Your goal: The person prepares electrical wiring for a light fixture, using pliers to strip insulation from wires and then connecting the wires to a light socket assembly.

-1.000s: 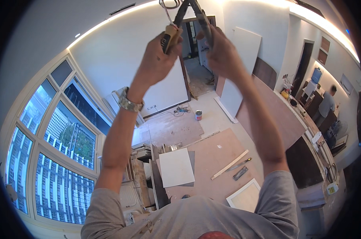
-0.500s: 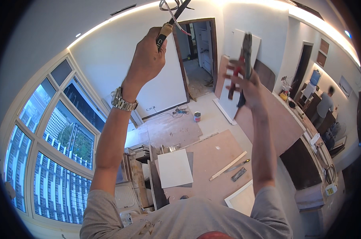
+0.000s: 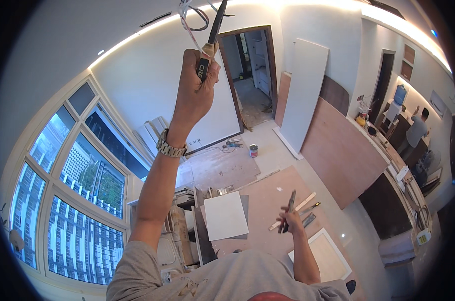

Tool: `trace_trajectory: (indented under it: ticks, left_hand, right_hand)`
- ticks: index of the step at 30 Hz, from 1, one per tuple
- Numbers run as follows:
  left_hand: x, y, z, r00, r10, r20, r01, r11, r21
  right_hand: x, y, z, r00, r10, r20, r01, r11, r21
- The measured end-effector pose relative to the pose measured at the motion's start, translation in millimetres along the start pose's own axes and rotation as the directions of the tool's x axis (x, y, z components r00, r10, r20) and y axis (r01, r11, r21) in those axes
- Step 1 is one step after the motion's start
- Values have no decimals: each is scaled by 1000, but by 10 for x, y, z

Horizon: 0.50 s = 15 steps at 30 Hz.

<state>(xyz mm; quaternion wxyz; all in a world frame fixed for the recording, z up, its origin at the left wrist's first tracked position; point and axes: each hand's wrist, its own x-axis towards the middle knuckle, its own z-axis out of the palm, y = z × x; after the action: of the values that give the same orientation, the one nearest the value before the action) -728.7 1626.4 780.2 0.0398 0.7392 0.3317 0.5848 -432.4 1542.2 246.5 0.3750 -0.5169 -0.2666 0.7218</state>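
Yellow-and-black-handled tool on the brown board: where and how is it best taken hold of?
By its yellow-and-black handle, probably from above on the person's right. The tool lies on the brown board, handle toward the right, its slim part running back toward the right hand. That hand holds a dark hand tool, so would likely need freeing first.

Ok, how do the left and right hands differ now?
The left hand is raised near the wires; the right hand is low over the brown sheet. The left holds a long dark object; the right, apparent pliers. The left wears a metal watch; the right wears none. Both hold something.
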Motion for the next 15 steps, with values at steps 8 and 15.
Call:
trace_trajectory:
  ticks: [8, 15]
  left_hand:
    - [-10, 133, 156, 991, 18, -130, 21, 956, 294]
    - [-60, 44, 221, 986, -7, -166, 60, 947, 317]
  right_hand:
    - [84, 1638, -979, 912, 341, -228, -319, 939, 126]
    - [15, 2290, -1203, 851, 467, -238, -413, 877, 245]
